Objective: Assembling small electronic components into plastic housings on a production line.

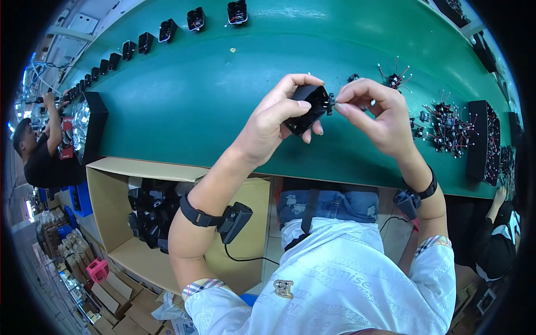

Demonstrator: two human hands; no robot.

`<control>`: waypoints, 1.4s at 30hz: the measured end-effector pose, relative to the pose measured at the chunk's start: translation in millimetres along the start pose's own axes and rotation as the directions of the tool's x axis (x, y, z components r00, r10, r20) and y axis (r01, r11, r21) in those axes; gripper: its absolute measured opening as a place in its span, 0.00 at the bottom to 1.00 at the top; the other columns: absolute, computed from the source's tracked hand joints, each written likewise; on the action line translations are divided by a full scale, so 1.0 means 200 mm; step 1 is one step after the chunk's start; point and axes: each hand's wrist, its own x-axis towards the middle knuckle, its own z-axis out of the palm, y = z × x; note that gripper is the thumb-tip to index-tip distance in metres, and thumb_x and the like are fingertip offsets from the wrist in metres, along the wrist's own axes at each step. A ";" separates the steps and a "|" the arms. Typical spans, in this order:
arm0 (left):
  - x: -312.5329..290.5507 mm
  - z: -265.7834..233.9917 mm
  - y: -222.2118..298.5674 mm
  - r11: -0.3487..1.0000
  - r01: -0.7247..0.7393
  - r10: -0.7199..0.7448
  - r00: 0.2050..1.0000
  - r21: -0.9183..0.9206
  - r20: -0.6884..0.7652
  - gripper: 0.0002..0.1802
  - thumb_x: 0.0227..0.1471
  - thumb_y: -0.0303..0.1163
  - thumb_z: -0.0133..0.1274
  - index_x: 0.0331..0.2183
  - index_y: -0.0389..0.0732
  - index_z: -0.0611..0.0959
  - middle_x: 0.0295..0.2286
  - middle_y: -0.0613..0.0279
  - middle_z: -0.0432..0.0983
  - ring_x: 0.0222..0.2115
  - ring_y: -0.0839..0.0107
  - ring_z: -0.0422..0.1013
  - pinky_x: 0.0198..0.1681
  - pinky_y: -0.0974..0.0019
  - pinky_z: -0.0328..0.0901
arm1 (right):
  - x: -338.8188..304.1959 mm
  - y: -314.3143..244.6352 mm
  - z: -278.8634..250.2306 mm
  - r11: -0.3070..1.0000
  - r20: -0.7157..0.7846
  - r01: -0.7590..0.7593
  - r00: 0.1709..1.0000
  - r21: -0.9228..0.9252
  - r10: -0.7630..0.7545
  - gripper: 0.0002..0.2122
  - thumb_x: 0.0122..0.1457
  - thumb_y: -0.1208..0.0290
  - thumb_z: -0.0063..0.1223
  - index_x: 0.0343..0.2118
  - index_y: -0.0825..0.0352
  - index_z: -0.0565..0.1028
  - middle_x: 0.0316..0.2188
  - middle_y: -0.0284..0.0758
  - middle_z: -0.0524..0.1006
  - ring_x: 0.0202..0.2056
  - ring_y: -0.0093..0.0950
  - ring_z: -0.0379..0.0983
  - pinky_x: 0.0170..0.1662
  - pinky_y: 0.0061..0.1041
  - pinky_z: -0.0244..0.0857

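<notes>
Over the green table, my left hand (267, 121) grips a hollow black plastic housing (314, 115), tilted with its open side toward the right. The thumb lies across its near wall and the fingers wrap behind it. At that opening, my right hand (381, 111) pinches a small black component (330, 104) between thumb and forefinger. The component is at the housing's rim; whether it touches cannot be told. Just beyond the right hand lie another small dark part (353, 77) and a little cluster of wired parts (395, 80).
A larger pile of wired parts (451, 127) lies to the right, beside a black box (478, 139) holding more. Similar housings (195, 19) line the table's far left side. A cardboard box (114, 209) with black pieces stands at lower left. Co-workers are at left (47, 148) and right (497, 240).
</notes>
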 end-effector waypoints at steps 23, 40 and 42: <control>-0.02 -0.06 0.06 0.989 -0.093 0.105 0.989 -0.112 0.103 0.15 0.63 0.38 0.50 0.43 0.37 0.78 0.34 0.59 0.77 0.29 0.74 0.75 0.26 0.73 0.69 | 0.24 -0.16 0.02 0.638 0.118 0.676 0.715 -0.369 -0.689 0.13 0.39 0.83 0.68 0.29 0.62 0.80 0.30 0.30 0.82 0.29 0.30 0.74 0.30 0.24 0.70; 0.01 0.03 0.04 0.096 -0.525 0.840 0.498 0.846 0.214 0.19 0.40 0.21 0.65 0.38 0.38 0.79 0.37 0.52 0.76 0.33 0.61 0.76 0.35 0.64 0.73 | 0.20 -0.18 0.04 0.932 0.205 -0.257 0.956 0.257 0.208 0.07 0.58 0.73 0.64 0.32 0.69 0.77 0.29 0.27 0.77 0.30 0.11 0.72 0.32 0.12 0.65; 0.00 0.03 0.04 0.066 -0.492 0.841 0.496 0.868 0.218 0.21 0.38 0.21 0.66 0.39 0.38 0.78 0.37 0.53 0.75 0.34 0.61 0.76 0.35 0.64 0.73 | 0.19 -0.16 0.06 0.932 0.156 -0.233 0.968 0.279 0.196 0.08 0.58 0.71 0.64 0.33 0.69 0.78 0.27 0.26 0.77 0.27 0.12 0.72 0.30 0.12 0.66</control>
